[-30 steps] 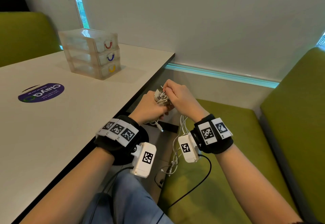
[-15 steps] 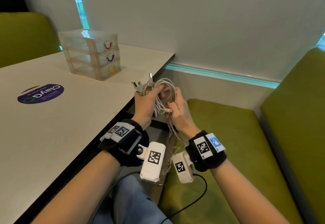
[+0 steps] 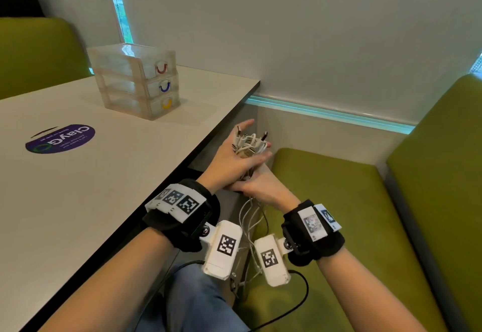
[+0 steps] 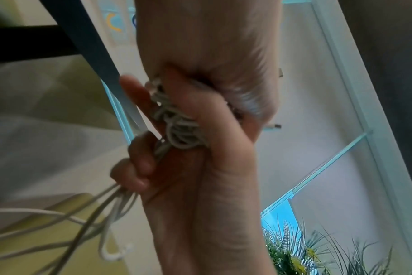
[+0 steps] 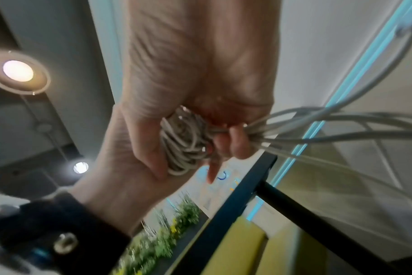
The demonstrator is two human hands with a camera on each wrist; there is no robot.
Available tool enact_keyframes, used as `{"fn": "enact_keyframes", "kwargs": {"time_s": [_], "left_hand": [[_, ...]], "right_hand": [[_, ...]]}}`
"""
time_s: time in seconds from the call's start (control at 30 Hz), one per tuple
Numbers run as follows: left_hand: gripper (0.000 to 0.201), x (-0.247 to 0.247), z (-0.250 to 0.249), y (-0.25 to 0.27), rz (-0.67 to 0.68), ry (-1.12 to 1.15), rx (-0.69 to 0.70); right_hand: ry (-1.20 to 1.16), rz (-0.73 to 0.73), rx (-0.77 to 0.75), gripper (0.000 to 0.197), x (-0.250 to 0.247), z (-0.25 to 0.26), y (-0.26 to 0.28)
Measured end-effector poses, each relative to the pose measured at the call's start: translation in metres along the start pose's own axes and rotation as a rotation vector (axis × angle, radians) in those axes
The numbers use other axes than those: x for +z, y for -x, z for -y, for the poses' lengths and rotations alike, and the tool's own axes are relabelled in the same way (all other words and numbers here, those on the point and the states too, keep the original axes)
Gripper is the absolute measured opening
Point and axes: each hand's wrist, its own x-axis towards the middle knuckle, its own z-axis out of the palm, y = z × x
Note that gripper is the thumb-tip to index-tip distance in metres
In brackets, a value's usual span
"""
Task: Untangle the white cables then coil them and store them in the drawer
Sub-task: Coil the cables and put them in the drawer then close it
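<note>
Beside table [image 3: 78, 201], hands clasping cables [image 3: 250, 145].

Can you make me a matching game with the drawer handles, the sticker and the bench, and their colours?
Things:
1. top drawer handle
2. middle drawer handle
3. bottom drawer handle
4. round sticker on the table
5. bench seat

Colours:
A. blue
B. green
C. red
D. purple
E. yellow

Pairs: 1-C, 2-A, 3-E, 4-D, 5-B

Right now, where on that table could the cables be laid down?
The table is bare between the purple sticker and its near edge, and right of the drawers. Both hands crowd the cables off its edge.
</note>
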Motion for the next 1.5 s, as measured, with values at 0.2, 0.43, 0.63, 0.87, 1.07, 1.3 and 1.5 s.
{"fn": "enact_keyframes", "kwargs": {"time_s": [0.2,0.43,0.63,0.87,1.07,1.3,1.5], "left_hand": [[0.021,0.000,-0.006,-0.003,-0.251,-0.030,0.052],[0.021,-0.004,-0.018,-0.007,-0.028,-0.248,-0.024],[0.012,-0.001,-0.023,-0.008,-0.232,-0.250,0.058],[0.020,-0.003,-0.019,-0.011,-0.251,0.042,-0.062],[0.033,0.001,-0.021,-0.013,-0.251,0.039,-0.047],[0.023,-0.001,-0.020,-0.015,-0.230,0.052,-0.026],[0.036,-0.012,-0.015,-0.018,-0.379,0.117,-0.063]], "right_hand": [[0.017,-0.057,-0.034,0.057,0.001,0.007,-0.007],[0.051,-0.333,-0.082,0.036,0.015,0.004,-0.012],[0.004,-0.208,-0.101,0.047,0.008,0.012,-0.014],[0.200,-0.289,-0.038,0.052,0.009,0.013,-0.015],[0.215,-0.338,-0.062,0.050,0.017,0.008,-0.015],[0.108,-0.299,-0.131,0.050,0.013,0.009,-0.014],[0.143,-0.110,-0.109,0.053,0.004,-0.001,-0.004]]}}
